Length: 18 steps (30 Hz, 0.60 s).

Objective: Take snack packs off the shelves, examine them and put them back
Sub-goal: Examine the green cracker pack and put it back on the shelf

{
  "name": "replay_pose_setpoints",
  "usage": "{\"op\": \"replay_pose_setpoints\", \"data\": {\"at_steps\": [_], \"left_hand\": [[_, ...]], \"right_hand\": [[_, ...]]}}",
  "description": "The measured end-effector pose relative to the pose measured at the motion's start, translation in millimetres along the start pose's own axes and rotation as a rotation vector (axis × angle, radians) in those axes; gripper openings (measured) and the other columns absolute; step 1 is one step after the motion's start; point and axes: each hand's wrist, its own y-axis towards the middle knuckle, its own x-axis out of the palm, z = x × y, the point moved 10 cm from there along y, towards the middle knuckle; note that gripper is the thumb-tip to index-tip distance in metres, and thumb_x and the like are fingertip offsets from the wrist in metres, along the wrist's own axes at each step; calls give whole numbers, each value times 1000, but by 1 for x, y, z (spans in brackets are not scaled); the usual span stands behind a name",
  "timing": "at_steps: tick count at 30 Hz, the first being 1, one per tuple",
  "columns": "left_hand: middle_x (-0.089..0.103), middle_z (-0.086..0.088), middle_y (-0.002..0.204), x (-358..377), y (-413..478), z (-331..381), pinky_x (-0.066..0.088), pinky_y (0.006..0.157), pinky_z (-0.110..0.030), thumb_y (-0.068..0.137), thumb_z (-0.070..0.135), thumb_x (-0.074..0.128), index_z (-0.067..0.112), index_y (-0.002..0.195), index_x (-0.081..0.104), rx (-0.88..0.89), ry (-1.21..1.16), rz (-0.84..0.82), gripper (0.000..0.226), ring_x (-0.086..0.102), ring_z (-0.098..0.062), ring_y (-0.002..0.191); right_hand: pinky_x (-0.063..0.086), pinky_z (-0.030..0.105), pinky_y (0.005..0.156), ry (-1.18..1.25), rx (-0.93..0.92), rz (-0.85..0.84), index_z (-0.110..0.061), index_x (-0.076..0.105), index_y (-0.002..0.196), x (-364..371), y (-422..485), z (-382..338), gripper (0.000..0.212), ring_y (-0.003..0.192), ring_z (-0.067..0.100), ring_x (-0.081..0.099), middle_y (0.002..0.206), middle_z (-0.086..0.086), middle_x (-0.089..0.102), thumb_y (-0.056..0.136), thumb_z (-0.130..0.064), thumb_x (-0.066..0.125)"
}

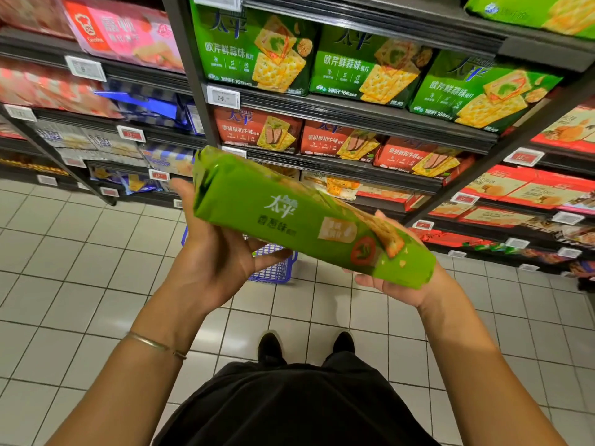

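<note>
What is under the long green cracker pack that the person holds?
The left hand and right hand support the long green cracker pack from below. Beneath them a blue mesh basket sits on the white tiled floor, mostly hidden, contents unseen.

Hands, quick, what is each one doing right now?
Left hand: holding the upper end of the green cracker pack.
Right hand: holding the same pack's lower end from beneath.

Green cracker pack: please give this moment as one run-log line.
step: examine | green cracker pack: tilted, in air | left hand: grips it | right hand: grips it
</note>
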Motion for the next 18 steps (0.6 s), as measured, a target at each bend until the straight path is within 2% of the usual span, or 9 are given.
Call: {"op": "replay_pose_setpoints", "data": {"at_steps": [3, 6, 9, 11, 13, 15, 16, 17, 18], "left_hand": [[78, -5, 121, -5, 2, 11, 59, 89, -60, 84, 95, 12, 29, 138, 65, 18, 217, 137, 100, 76, -30, 108], [81, 6, 90, -3, 2, 19, 56, 93, -55, 65, 99, 12, 30, 143, 61, 36, 360, 156, 115, 78, -9, 84], [82, 2, 94, -3, 1, 21, 56, 96, -54, 57, 100, 16, 32, 139, 64, 18, 389, 165, 117, 79, -11, 88], [82, 0, 95, -2, -1, 21, 55, 97, -54, 59, 100, 18, 31, 133, 67, 13, 388, 164, 112, 79, -12, 91], [82, -2, 100, 0, -3, 22, 54, 97, -54, 68, 102, 21, 30, 128, 68, 20, 370, 172, 105, 79, -16, 98], [82, -3, 102, 2, -7, 23, 53, 101, -54, 69, 102, 30, 28, 125, 70, 39, 335, 184, 101, 78, -20, 102], [82, -2, 104, 4, -8, 23, 51, 104, -55, 66, 100, 36, 28, 126, 70, 48, 323, 180, 100, 77, -20, 105], [81, -1, 108, 8, -10, 23, 50, 106, -57, 65, 100, 39, 30, 127, 70, 59, 321, 163, 99, 76, -20, 109], [80, -1, 115, 13, -10, 23, 49, 108, -58, 67, 100, 43, 32, 130, 70, 72, 329, 137, 96, 74, -20, 113]], "right_hand": [[58, 31, 49, -21, 65, 64, -11, 71, 119, -17, 7, 18, 46, 73, 32, 70, 104, 18, 68, 99, -47, 50], [56, 28, 48, -50, 104, 103, -1, 55, 140, -30, 12, 32, 44, 71, 29, 66, 105, 21, 62, 107, -28, 42], [56, 28, 48, -73, 104, 116, 6, 46, 147, -29, 11, 33, 51, 66, 28, 66, 114, 28, 55, 107, -25, 44], [57, 29, 48, -89, 100, 139, 8, 45, 147, -32, 9, 31, 50, 63, 27, 66, 118, 31, 52, 108, -22, 44], [59, 31, 50, -72, 90, 150, 2, 54, 141, -36, 9, 29, 42, 63, 27, 67, 112, 30, 56, 103, -17, 53], [59, 34, 51, -146, 65, 127, -10, 72, 114, -38, 7, 24, 26, 64, 27, 68, 96, 23, 64, 88, -12, 72], [58, 33, 51, -228, 56, 114, -16, 80, 96, -36, 7, 22, 12, 63, 26, 69, 87, 19, 68, 88, -11, 73], [57, 32, 50, -265, 31, 106, -20, 83, 82, -34, 8, 20, 19, 60, 23, 71, 79, 15, 71, 91, -11, 70], [57, 30, 49, -251, 44, 94, -20, 84, 77, -32, 9, 21, 25, 58, 21, 73, 74, 12, 74, 94, -13, 66]]}}
